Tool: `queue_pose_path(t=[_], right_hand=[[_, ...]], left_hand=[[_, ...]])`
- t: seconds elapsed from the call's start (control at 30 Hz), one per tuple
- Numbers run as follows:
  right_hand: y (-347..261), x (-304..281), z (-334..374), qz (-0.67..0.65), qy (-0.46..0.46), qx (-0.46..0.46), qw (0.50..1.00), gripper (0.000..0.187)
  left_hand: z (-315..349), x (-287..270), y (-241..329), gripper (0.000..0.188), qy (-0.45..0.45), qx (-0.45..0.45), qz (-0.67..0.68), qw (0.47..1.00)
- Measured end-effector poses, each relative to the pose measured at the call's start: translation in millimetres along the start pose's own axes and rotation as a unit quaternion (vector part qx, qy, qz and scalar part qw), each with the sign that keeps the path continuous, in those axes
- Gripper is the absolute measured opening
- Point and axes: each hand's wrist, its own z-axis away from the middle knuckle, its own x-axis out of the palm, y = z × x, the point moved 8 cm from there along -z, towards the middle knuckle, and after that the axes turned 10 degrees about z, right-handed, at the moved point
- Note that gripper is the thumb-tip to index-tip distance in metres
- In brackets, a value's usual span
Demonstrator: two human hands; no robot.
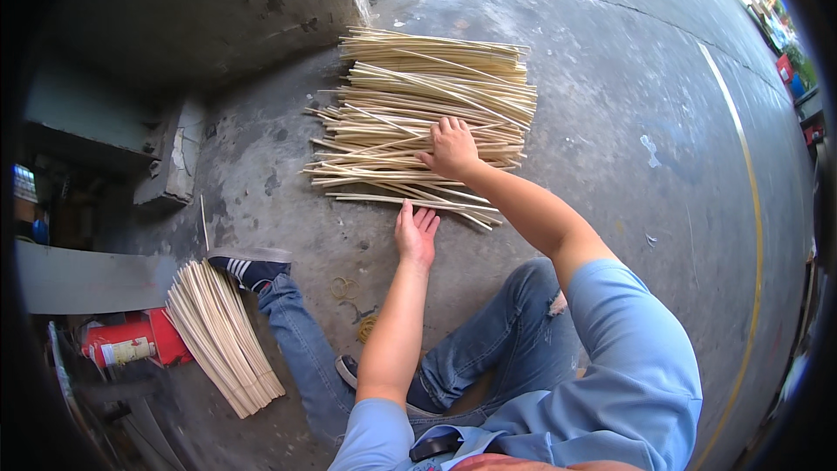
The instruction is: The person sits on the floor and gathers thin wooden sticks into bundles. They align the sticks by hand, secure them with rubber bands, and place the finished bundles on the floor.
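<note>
A wide heap of thin, pale wooden sticks (pixel 436 105) lies crosswise on the concrete floor in front of me. My right hand (pixel 453 148) rests palm down on the heap's near part, fingers spread over the sticks. Palm up, my left hand (pixel 416 234) is at the heap's near edge. Its fingers are stretched out, with the tips by the nearest sticks; whether they touch them I cannot tell. A few sticks at this edge lie at a slant.
A second pile of sticks (pixel 225 336) lies at the left by my shoe (pixel 250 266). Beside it is a red fire extinguisher (pixel 131 340). Yellow rubber bands (pixel 367 328) lie between my legs. A concrete block (pixel 179 153) stands at the left, and a painted line (pixel 755 235) runs along the right.
</note>
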Motion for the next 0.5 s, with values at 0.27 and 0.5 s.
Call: queue_pose_path(t=[0.27, 0.5], right_hand=[[-42.9, 6.0, 42.9, 0.011, 0.027, -0.016, 0.999, 0.09], [-52.7, 25.7, 56.5, -0.11, -0.127, 0.021, 0.985, 0.104]], left_hand=[[2.0, -9.4, -2.8, 0.093, -0.004, -0.008, 0.027, 1.0], [15.4, -20.8, -1.7, 0.098, -0.01, -0.03, 0.059, 0.998]])
